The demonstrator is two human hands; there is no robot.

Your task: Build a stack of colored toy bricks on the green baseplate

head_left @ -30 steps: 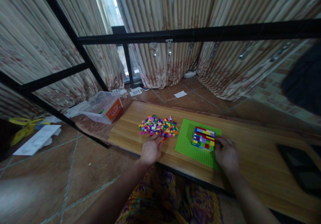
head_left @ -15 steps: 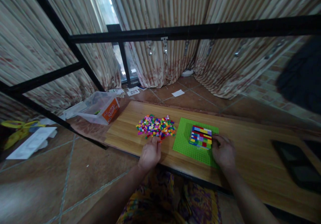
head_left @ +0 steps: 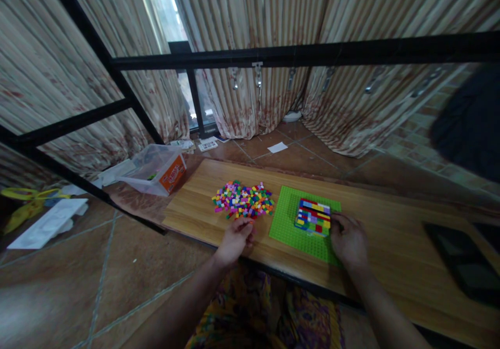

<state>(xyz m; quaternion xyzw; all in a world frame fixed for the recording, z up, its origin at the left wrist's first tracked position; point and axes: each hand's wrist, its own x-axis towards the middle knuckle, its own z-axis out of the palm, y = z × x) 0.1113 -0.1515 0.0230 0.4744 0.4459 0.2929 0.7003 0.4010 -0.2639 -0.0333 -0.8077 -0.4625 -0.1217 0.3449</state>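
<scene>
A heap of small coloured bricks (head_left: pixel 243 200) lies on the wooden board (head_left: pixel 375 234). To its right sits a green baseplate (head_left: pixel 289 224) carrying a multicoloured block of stacked bricks (head_left: pixel 313 217). My left hand (head_left: pixel 235 239) rests just in front of the heap, fingers curled together in a pinch at its near edge; what they hold is too small to see. My right hand (head_left: pixel 349 239) lies on the baseplate's right side, fingers bent against the right face of the stacked block.
A clear plastic tub with an orange label (head_left: pixel 158 169) stands left of the board. Black metal bars (head_left: pixel 273 54) cross above. A dark flat tablet-like thing (head_left: pixel 464 263) lies at the board's right end. Papers (head_left: pixel 47 221) lie on the tiled floor at left.
My left hand has drawn back a little from the heap towards me, with its fingers closed. My right hand stays at the block's right side.
</scene>
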